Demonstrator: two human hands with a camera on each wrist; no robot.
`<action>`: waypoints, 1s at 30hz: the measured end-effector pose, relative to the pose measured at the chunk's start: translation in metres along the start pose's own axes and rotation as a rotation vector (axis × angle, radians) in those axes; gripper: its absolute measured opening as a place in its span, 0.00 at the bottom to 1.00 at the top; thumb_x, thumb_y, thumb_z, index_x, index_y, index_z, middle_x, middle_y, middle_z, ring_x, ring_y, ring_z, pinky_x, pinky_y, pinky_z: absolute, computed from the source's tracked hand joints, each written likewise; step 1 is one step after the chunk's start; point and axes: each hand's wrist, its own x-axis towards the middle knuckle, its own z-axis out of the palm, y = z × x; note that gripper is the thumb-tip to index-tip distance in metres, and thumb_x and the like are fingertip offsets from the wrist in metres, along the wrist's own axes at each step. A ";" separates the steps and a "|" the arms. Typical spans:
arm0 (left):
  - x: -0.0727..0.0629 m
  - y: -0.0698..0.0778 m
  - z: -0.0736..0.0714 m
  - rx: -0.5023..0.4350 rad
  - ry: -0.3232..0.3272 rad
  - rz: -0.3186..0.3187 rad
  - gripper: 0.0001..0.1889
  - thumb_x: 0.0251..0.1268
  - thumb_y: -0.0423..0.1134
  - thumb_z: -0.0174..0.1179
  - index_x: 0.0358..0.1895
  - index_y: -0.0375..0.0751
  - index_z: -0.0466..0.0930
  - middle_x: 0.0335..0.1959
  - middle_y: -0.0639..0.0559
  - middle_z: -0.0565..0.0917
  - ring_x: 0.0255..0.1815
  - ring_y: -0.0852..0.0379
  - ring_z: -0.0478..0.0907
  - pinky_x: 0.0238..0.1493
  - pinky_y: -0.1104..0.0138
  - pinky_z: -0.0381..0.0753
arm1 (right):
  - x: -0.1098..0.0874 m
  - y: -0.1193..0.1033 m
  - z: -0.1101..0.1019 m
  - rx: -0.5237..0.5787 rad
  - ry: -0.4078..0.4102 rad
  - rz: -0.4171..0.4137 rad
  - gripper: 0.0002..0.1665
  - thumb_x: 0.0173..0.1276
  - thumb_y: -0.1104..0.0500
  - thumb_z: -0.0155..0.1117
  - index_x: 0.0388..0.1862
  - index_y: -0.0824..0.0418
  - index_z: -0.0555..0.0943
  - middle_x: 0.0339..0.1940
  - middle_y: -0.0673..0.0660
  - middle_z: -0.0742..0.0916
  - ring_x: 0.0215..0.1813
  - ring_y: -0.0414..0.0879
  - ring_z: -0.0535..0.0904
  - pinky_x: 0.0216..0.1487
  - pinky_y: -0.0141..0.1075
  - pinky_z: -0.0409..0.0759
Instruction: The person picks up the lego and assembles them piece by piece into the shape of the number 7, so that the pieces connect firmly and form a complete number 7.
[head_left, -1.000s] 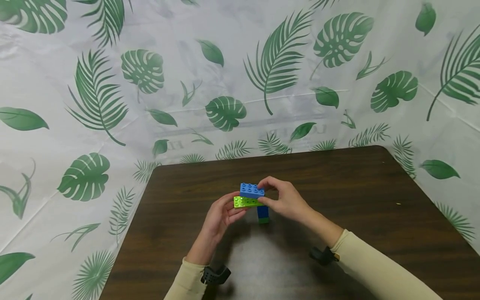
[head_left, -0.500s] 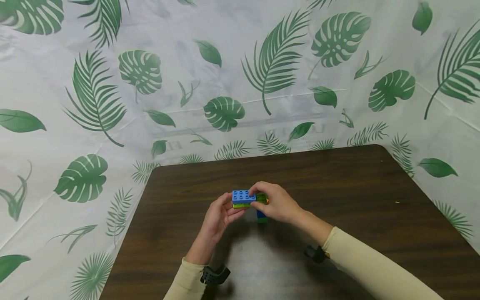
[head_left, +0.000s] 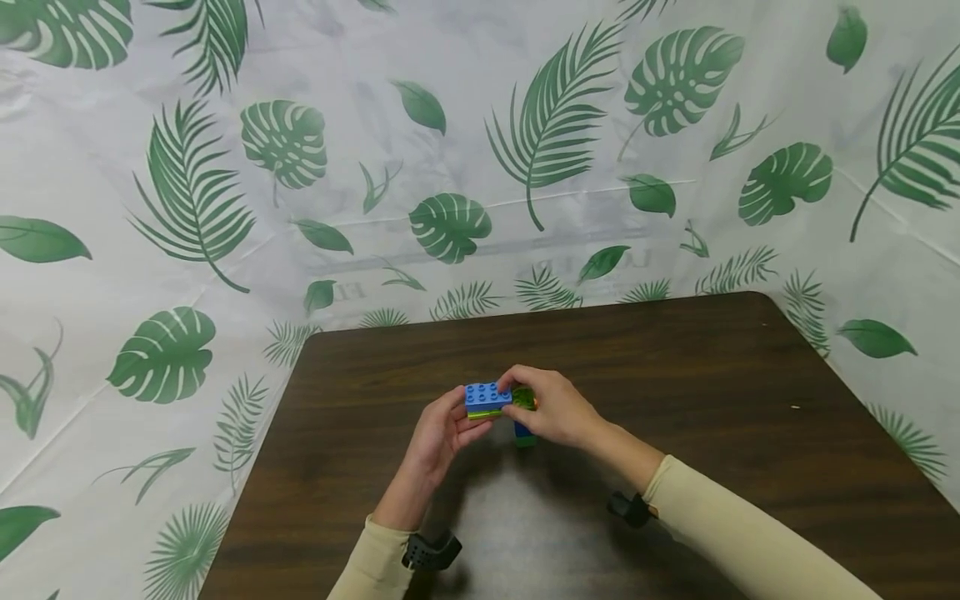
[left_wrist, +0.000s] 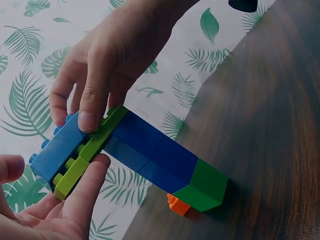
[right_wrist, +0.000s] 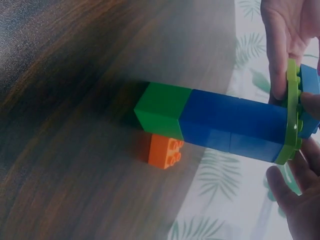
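One light blue brick (head_left: 483, 406) sits lower and further left than a second ago, now mostly covering the left end of the lime layer (left_wrist: 102, 136); compared with half a second back, it's barely budged. Lime studs show along its bottom edge, so it doesn't look fully seated. Right hand (head_left: 553, 406) has it pinched between thumb and fingers. Left hand (head_left: 437, 429) is spread, fingers under the lime end, thumb apart. Below: dark blue bricks (left_wrist: 172, 161) on a green brick (left_wrist: 202, 186), orange brick (right_wrist: 162, 152) just beside that. Plenty of table (head_left: 690, 367) runs toward its right edge; the left edge is nearer, and leafy sheeting (head_left: 360, 125) rises behind the far one.
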 end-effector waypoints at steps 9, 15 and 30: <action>0.001 0.003 0.002 0.026 0.013 -0.019 0.25 0.77 0.47 0.50 0.64 0.29 0.70 0.47 0.42 0.85 0.44 0.50 0.86 0.51 0.56 0.79 | 0.000 0.002 -0.002 0.010 -0.002 0.001 0.21 0.59 0.61 0.75 0.49 0.52 0.78 0.45 0.46 0.85 0.43 0.40 0.80 0.51 0.39 0.81; 0.001 0.003 0.003 0.037 0.032 -0.026 0.25 0.74 0.46 0.56 0.63 0.28 0.72 0.45 0.43 0.85 0.43 0.50 0.86 0.48 0.58 0.81 | 0.000 0.005 -0.001 0.035 -0.001 0.017 0.24 0.60 0.53 0.76 0.52 0.51 0.77 0.46 0.45 0.85 0.47 0.39 0.81 0.52 0.39 0.80; 0.004 0.004 0.003 0.034 0.054 -0.040 0.24 0.72 0.46 0.58 0.61 0.30 0.74 0.46 0.43 0.85 0.44 0.49 0.86 0.47 0.58 0.81 | 0.009 0.011 0.005 0.297 -0.075 0.338 0.24 0.76 0.42 0.51 0.53 0.58 0.81 0.41 0.53 0.83 0.44 0.49 0.75 0.46 0.42 0.74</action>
